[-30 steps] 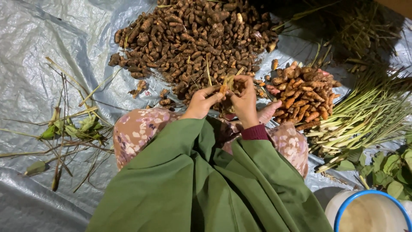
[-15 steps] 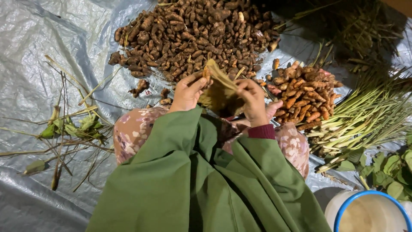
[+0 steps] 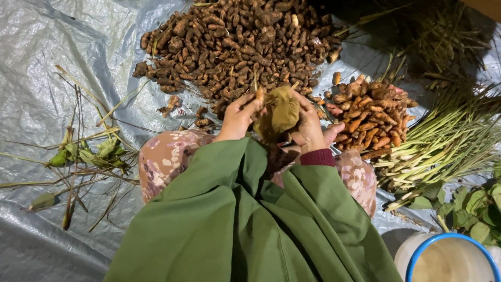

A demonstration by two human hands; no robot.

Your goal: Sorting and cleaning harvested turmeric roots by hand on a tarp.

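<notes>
My left hand [image 3: 238, 117] and my right hand [image 3: 309, 128] together hold a brownish-yellow clump of root [image 3: 279, 112] with a short stem sticking up, raised just above my knees. Both hands grip it from either side. Right behind it lies a big heap of dark brown rhizomes [image 3: 235, 44] on a grey plastic sheet [image 3: 47, 62]. A smaller heap of orange rhizomes [image 3: 370, 112] sits to the right of my right hand. My green garment [image 3: 229, 230] and patterned trousers fill the lower middle.
Dry stalks and green leaves [image 3: 88, 156] lie scattered on the sheet at the left. A bundle of pale green stems [image 3: 443, 151] lies at the right, with leafy greens [image 3: 475, 206] below it. A white bucket with a blue rim [image 3: 449, 258] stands at the bottom right.
My hands have lifted a root clump from the edge of the brown heap and turned it, so its broad brownish-yellow side now faces up between them.
</notes>
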